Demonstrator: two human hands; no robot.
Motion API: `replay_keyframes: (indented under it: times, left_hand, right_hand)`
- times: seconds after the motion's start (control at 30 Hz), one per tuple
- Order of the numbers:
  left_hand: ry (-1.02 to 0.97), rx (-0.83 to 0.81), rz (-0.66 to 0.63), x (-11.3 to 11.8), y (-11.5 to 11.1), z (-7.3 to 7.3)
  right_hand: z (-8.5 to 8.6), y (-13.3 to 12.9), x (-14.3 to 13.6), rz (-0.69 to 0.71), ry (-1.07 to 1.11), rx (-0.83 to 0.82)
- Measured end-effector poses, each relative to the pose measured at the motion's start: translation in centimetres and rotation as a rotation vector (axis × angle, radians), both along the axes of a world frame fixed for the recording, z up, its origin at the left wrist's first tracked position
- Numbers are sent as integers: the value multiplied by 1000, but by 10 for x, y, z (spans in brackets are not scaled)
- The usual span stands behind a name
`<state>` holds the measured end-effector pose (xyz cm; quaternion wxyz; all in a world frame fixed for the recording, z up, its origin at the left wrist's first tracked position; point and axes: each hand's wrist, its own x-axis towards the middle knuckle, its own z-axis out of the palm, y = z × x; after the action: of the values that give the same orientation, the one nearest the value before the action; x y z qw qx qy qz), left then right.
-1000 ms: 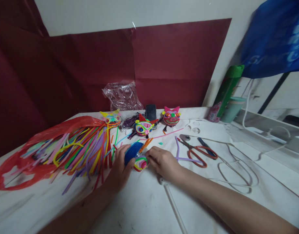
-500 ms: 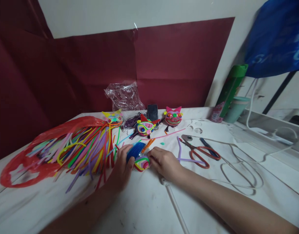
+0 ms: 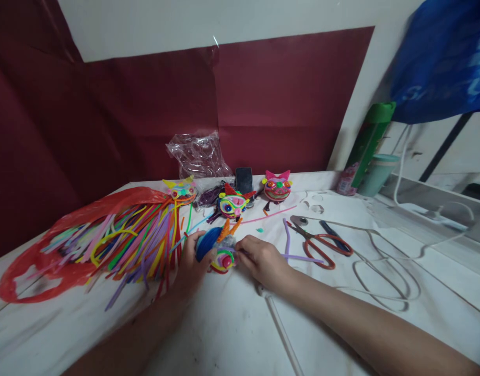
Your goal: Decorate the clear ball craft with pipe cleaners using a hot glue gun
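My left hand (image 3: 192,269) is wrapped round the back and left side of a small lion-head ornament (image 3: 225,261). It has a ribbed dark blue back, orange horns and a yellow, green and white face with a round pink nose. At its right edge, my right hand (image 3: 261,261) pinches with thumb and forefinger; what lies between the fingertips is too small to make out. Behind them sit a similar head with red horns (image 3: 232,205), a pink one (image 3: 278,187) and a yellow-horned one (image 3: 182,192).
Many coloured pipe cleaners (image 3: 138,240) spill from a red plastic bag (image 3: 39,282) on the left. Right of my hands lie orange-handled scissors (image 3: 320,245), purple pipe cleaners (image 3: 302,258) and a white cable (image 3: 384,292). A glue gun stick-like white rod (image 3: 281,331) lies in front.
The ornament has turned and shifted slightly left in my left hand, so its nose and orange horns show at a new angle. My right hand has followed it a little.
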<state>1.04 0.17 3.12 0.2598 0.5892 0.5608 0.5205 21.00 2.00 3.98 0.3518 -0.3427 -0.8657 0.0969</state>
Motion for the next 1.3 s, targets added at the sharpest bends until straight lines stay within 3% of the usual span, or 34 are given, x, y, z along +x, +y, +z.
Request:
replay_keyframes:
  times: [0.23, 0.63, 1.0, 1.3]
  left_hand:
    - [-121, -32, -19, 3, -2, 0]
    - [-108, -56, -40, 9, -10, 11]
    - [40, -104, 142, 7, 0, 8]
    - [-127, -179, 120, 12, -7, 16]
  right_hand:
    - [-1, 0, -1, -10, -28, 6]
    - [1, -1, -7, -28, -40, 21]
    - [4, -5, -13, -59, -84, 129]
    - [-2, -4, -10, 4, -63, 216]
